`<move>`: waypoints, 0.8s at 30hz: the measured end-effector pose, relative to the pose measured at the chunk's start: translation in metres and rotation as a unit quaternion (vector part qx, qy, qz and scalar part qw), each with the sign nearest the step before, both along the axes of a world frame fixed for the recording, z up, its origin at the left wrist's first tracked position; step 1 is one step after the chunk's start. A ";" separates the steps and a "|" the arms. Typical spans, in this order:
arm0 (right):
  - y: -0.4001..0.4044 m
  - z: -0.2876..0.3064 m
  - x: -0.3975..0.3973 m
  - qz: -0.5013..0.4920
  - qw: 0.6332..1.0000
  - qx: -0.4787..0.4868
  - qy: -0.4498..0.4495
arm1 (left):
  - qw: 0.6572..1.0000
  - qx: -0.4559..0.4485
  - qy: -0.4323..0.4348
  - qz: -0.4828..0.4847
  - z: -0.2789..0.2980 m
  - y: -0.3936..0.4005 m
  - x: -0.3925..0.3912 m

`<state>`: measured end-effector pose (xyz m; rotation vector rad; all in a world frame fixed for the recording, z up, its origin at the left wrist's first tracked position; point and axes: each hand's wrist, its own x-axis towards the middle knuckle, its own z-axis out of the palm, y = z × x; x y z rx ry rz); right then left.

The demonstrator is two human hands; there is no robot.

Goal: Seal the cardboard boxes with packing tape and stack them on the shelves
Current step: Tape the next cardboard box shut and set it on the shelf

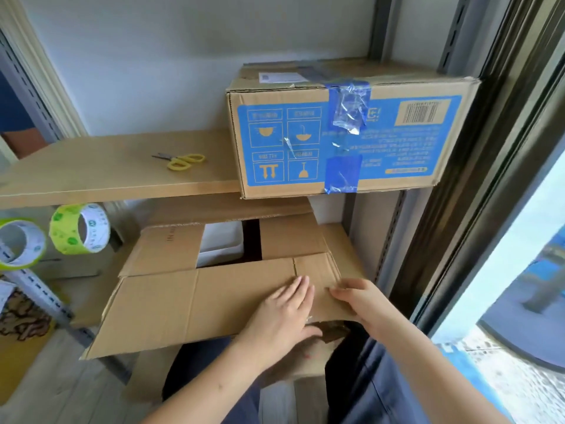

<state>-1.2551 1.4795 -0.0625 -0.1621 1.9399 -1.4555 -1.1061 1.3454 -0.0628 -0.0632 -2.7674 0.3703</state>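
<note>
An unsealed brown cardboard box [189, 298] sits on the lower shelf, its near flap folded down and a gap showing a white item [220, 246] inside. My left hand [284, 313] presses flat on the near flap, thumb hooked under its front edge. My right hand [357, 298] rests on the flap's right corner with bent fingers. A sealed box with blue print and blue tape [345, 133] stands on the upper shelf [107, 175] at the right. Two rolls of green-and-white packing tape [79, 229] [20, 243] hang at the left.
Yellow-handled scissors [180, 161] lie on the upper shelf, left of the sealed box. A grey perforated shelf post [46, 298] slants at the lower left. A dark window frame [477, 185] runs down the right side. My dark trousers fill the bottom centre.
</note>
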 end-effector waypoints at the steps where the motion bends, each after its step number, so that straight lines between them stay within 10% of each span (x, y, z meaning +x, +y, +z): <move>1: 0.000 0.004 -0.003 -0.012 0.999 -0.029 -0.038 | 1.000 -0.020 0.016 -0.006 0.004 -0.001 -0.001; 4: -0.002 0.019 -0.008 -0.020 0.994 -0.071 -0.078 | 0.998 -0.033 0.044 -0.019 0.021 -0.005 -0.007; 17: 0.005 0.051 0.010 0.070 0.936 -0.172 0.299 | 0.973 0.220 -0.051 0.052 0.128 -0.043 -0.030; 24: 0.015 0.057 -0.008 -0.010 0.935 -0.181 0.304 | 0.984 0.119 0.074 0.111 0.130 -0.059 -0.002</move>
